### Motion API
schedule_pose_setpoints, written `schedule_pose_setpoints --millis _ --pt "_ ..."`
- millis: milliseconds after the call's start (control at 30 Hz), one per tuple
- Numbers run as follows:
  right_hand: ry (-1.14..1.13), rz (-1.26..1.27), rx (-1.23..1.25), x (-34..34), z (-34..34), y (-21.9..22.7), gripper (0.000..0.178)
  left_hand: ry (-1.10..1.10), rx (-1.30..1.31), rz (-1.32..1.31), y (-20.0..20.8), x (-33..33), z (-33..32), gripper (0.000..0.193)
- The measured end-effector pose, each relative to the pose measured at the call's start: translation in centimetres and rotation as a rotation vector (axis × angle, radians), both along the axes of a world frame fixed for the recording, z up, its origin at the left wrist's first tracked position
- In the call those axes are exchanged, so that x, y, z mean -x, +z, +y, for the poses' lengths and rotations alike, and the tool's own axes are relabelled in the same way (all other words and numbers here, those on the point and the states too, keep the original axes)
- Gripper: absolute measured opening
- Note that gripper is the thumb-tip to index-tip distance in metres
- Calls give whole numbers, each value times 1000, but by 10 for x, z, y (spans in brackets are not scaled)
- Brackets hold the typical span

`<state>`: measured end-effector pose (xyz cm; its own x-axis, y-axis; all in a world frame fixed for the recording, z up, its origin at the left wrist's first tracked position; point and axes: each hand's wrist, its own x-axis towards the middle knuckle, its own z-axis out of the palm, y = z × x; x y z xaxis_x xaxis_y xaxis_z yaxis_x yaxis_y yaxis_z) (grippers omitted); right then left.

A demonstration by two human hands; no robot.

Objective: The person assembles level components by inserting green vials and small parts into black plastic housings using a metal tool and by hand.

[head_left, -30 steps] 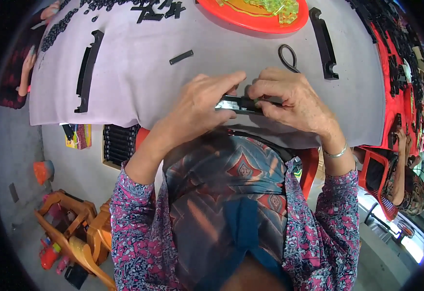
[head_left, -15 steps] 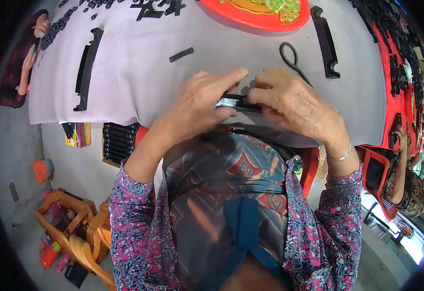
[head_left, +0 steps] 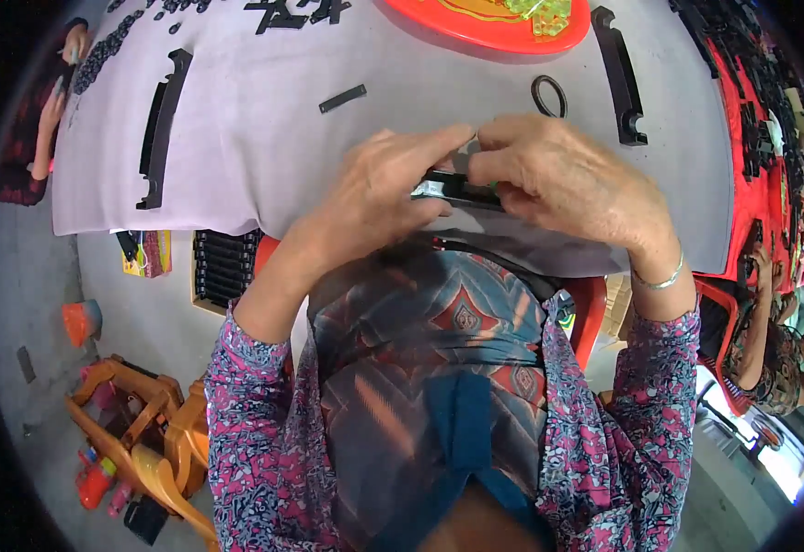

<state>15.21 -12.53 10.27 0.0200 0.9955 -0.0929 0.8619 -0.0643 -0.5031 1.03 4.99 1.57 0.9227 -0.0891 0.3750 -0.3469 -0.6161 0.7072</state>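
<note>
Both hands meet over the near edge of the surface, closed on one small black part between them. The left hand pinches its left end with thumb and forefinger; the right hand has its grip curled over the right end. I'd judge the piece mid-assembly, not yet set down. A black ring at one o'clock, a short strip at eleven and long black brackets lie loose, seemingly unused
</note>
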Motion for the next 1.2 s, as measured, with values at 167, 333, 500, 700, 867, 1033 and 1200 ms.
schedule_pose_setpoints --millis 167,333,500,700,867,1033,1200 --pt "29 -19 73 -2 9 -1 21 18 -5 -9 -2 1 1 75" --pt "49 -31 50 -1 7 0 20 10 24 -23 -6 0 2 79" --pt "43 -28 48 0 6 -2 18 2 23 19 -1 0 1 81" --pt "65 -77 79 3 7 -6 17 8 79 25 -3 0 -1 84" --pt "80 -86 48 4 8 -7 18 22 77 13 -4 -1 -1 86" --pt "71 -111 115 5 9 -5 20 19 60 22 -2 -2 -1 85" --pt "91 -140 33 3 9 -7 15 22 66 -33 -3 -2 -2 85"
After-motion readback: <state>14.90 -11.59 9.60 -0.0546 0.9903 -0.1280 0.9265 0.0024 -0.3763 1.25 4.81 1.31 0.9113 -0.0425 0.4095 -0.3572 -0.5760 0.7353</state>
